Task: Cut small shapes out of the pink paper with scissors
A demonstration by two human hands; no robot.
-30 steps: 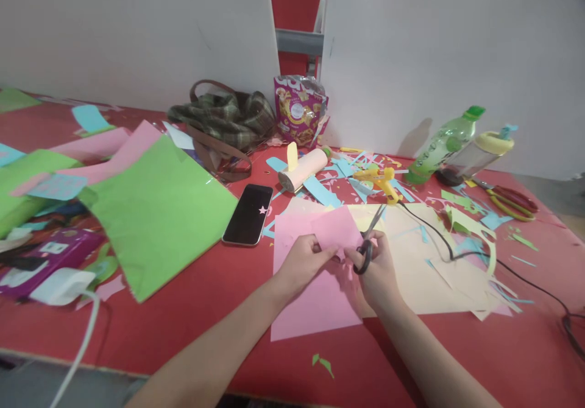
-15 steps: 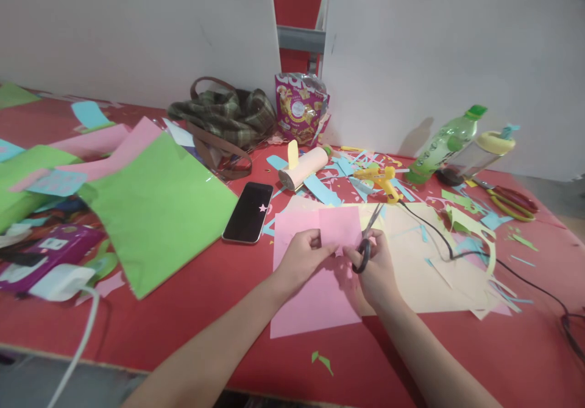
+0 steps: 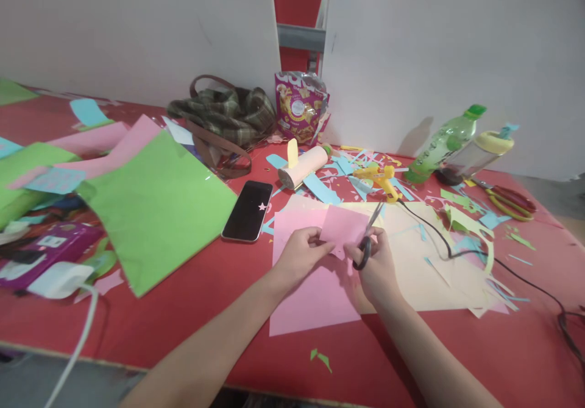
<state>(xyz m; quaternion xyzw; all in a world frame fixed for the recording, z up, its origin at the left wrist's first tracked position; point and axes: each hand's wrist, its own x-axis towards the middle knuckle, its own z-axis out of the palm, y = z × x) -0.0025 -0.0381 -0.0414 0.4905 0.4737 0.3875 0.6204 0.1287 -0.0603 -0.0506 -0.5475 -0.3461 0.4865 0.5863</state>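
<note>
Pale panels [image 3: 434, 36] rise behind the red table [image 3: 196, 316], their tops cut off by my view's upper edge. Between thumb and fingers, my left hand [image 3: 299, 253] pinches a small pink paper [image 3: 346, 224] above a larger pink sheet [image 3: 311, 307]; my fingers cover some of its lower edge. My right hand [image 3: 379, 268] grips the scissors [image 3: 375, 216], blades pointing up and away, part of the black handle hidden. I cannot tell whether my right thumb presses the paper or sits just beside it. The yellow glue gun's [image 3: 386, 181] black cord [image 3: 516, 268] runs out of sight at the right; a white cable [image 3: 82, 341] leaves at the bottom.
</note>
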